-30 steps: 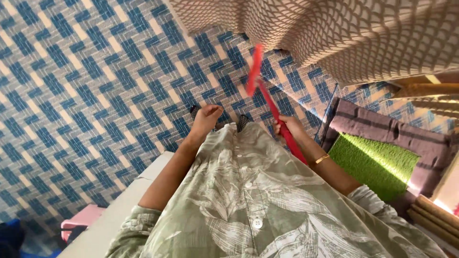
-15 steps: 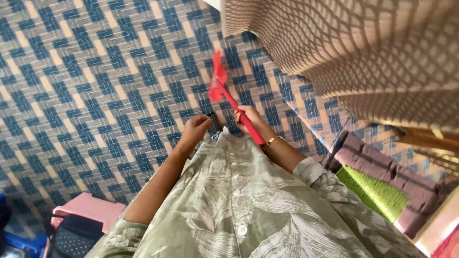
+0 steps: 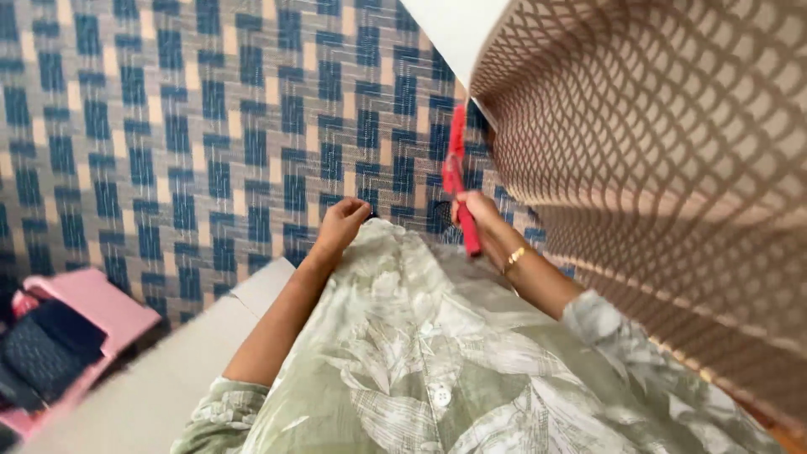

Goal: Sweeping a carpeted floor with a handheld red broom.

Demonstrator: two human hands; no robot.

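My right hand [image 3: 479,210] grips the handle of a red broom-like tool [image 3: 458,160], whose red head points away from me toward the edge of a brown lattice-patterned cover [image 3: 639,143]. Curled into a loose fist, my left hand [image 3: 340,225] holds nothing and hovers just in front of my leaf-print green shirt [image 3: 420,336]. A gold bracelet [image 3: 514,257] sits on my right wrist. Below both hands lies the blue and beige woven floor mat [image 3: 193,143].
The lattice-patterned cover drapes over furniture filling the right side. A pink stool [image 3: 92,307] with a dark bag [image 3: 42,345] on it stands at the lower left. A pale flat surface [image 3: 160,378] runs along my left side.
The view has swung left and closer to the covered furniture. My right hand moved the red tool's head up against the cover's edge. The green mat and purple cushion left the view.
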